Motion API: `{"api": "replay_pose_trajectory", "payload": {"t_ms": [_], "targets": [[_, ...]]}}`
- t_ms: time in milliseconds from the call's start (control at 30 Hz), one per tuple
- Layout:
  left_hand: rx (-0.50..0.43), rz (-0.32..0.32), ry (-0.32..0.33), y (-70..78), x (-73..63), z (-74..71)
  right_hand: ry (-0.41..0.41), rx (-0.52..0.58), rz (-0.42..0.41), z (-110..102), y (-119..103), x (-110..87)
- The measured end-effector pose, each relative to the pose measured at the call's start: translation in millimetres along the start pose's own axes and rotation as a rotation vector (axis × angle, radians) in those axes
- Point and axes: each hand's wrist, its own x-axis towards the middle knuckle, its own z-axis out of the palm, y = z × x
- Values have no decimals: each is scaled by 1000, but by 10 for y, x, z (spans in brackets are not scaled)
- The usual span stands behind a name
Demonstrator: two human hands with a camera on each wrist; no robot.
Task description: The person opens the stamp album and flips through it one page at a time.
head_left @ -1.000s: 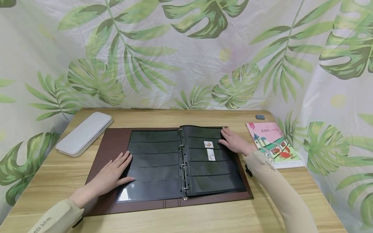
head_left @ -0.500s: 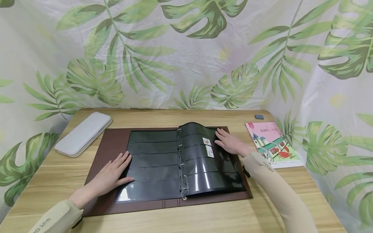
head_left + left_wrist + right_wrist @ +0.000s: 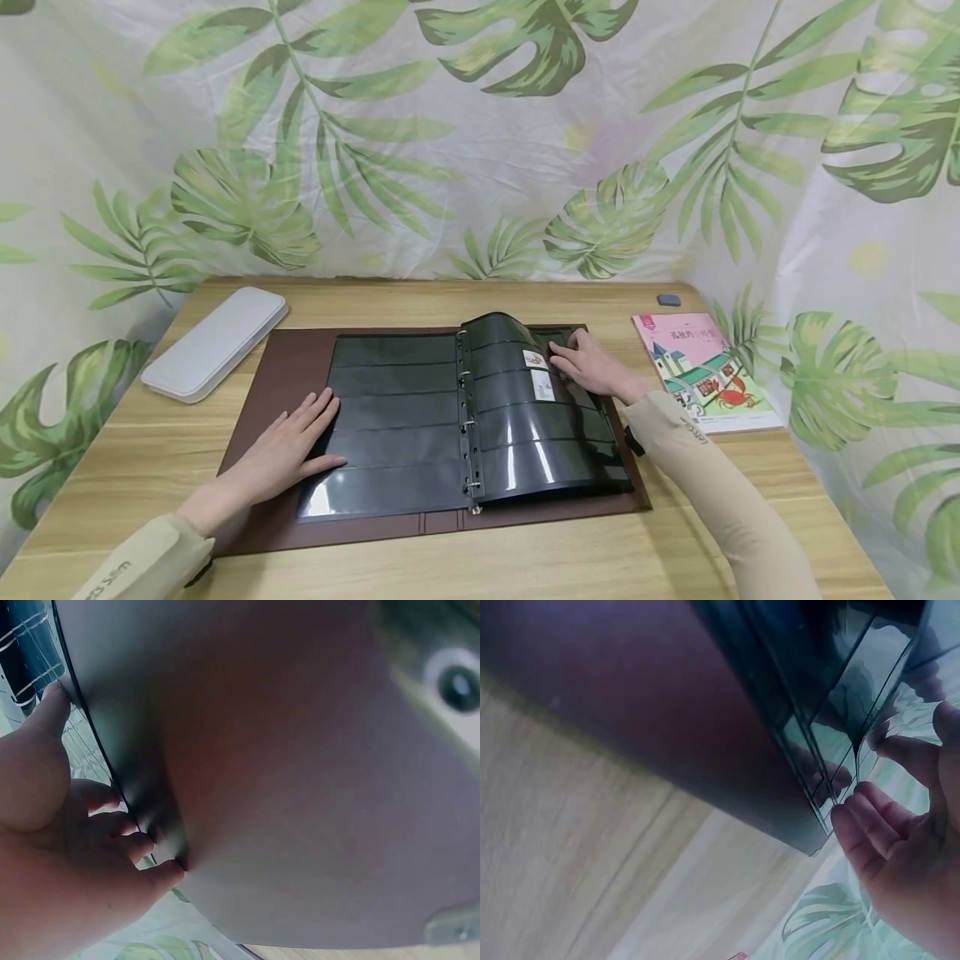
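A brown ring binder (image 3: pixel 262 417) lies spread on the table, with black pocket pages on both sides of its metal rings. My left hand (image 3: pixel 288 442) rests with fingers straight across the outer edge of the left page (image 3: pixel 397 408). At the upper outer edge of the right page (image 3: pixel 502 425), my right hand (image 3: pixel 588 360) pinches the sheet between thumb and fingers. This page bows upward near the rings, and other black pages show beneath it. Two small stamps (image 3: pixel 542 385) sit in its pockets. In the right wrist view the fingertips (image 3: pixel 847 814) are at the page edges.
A pale grey case (image 3: pixel 213 346) lies at the table's left. On the right is a pink picture book (image 3: pixel 705 371) with a crab on its cover, and a small blue-grey eraser-like block (image 3: pixel 669 300) behind it. Leaf-patterned cloth (image 3: pixel 480 167) hangs behind the table.
The right page has gone from nearly flat to bowed up, its outer edge drawn inward. My right hand has moved slightly left and its fingers have curled. The left hand stays in place.
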Motion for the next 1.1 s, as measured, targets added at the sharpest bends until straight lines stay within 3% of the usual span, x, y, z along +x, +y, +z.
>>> {"api": "replay_pose_trajectory", "payload": {"t_ms": [167, 333, 767, 933, 1100], "targets": [[1, 2, -1, 0, 3, -1, -64, 8, 57, -12, -25, 12], [2, 2, 2, 5, -1, -7, -86, -22, 48, -44, -51, 17], [-1, 2, -5, 6, 2, -9, 5, 79, 51, -110, -93, 35], [2, -3, -3, 10, -4, -20, -9, 161, 83, -121, -72, 47], [2, -7, -3, 25, -7, -30, 4, 131, 79, -93, -67, 50]]}}
